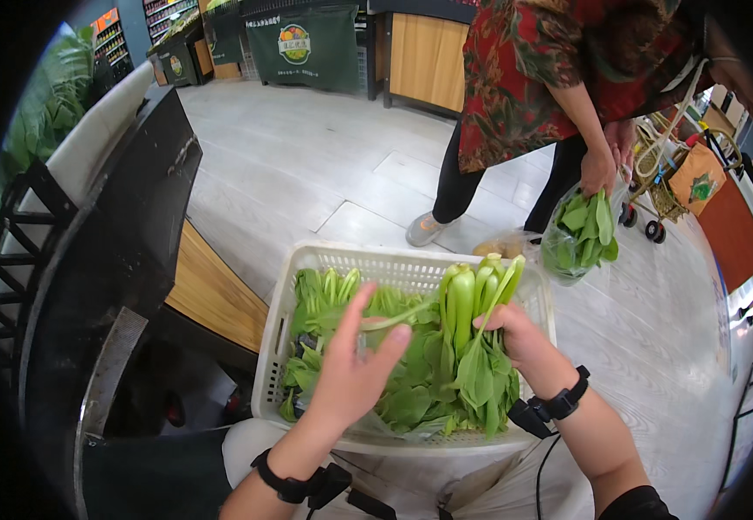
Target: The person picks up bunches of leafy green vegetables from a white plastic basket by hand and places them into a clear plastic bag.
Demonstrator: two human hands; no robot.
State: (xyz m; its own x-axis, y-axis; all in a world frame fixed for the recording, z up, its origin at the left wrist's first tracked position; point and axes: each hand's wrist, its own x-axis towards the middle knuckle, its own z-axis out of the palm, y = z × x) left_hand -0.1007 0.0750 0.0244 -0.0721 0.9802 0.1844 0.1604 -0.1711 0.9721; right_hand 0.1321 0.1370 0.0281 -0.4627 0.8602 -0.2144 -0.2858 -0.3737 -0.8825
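A white perforated plastic basket (402, 259) stands before me, full of leafy green vegetables. At its right, my right hand (513, 335) grips several leafy greens (463, 299), their pale stalks pointing up and their leaves hanging down. My left hand (358, 364) hovers over the basket's left half, thumb and fingers apart. A loose stalk with a blurred leaf (402, 318) lies across behind its fingertips; whether they touch it I cannot tell. Beneath and beside the left hand spread flat green leaves (409, 403) with clear plastic film around them. More bunches (331, 286) rest at the basket's back left.
Beyond the basket a person (519, 84) bends over, holding a clear plastic bag of greens (581, 234) close to its back right corner. Another bag (503, 245) sits on the floor behind the basket. A black display stand (123, 195) rises at left. A wheeled cart (662, 188) stands at right.
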